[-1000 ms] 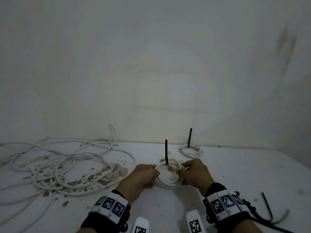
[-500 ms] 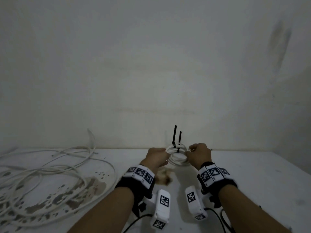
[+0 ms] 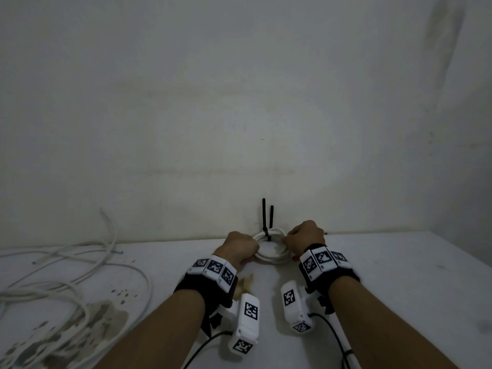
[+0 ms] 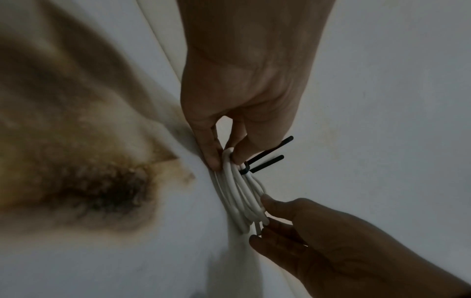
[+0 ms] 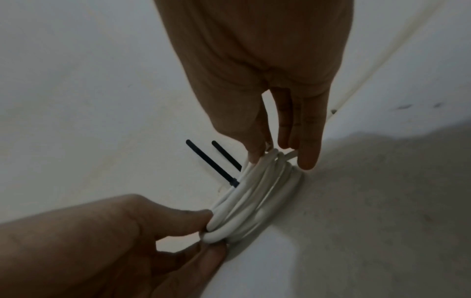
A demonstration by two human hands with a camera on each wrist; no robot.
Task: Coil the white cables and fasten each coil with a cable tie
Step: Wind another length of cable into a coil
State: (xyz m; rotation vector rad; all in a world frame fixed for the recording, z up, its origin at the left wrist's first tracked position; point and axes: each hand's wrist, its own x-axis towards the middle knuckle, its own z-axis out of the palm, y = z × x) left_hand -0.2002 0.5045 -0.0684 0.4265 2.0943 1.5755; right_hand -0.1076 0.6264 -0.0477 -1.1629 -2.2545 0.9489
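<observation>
L hand (image 3: 241,247) and R hand (image 3: 306,237) each pinching opposite sides of the coil (image 3: 271,249), low over the table (image 3: 399,275) by the wall. Two black tie tails (image 3: 264,213) poke up; I reckon I'm stacking it on a tied one, keeping loops together.

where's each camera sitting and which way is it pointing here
Head: worn on the head, facing forward and down at the table and wall; both forearms, left hand and right hand show.
Left wrist: looks along the left hand to the cable coil; the right hand enters at lower right.
Right wrist: looks along the right hand; the left hand enters at lower left.
Shared: the coil and two black cable ties.
</observation>
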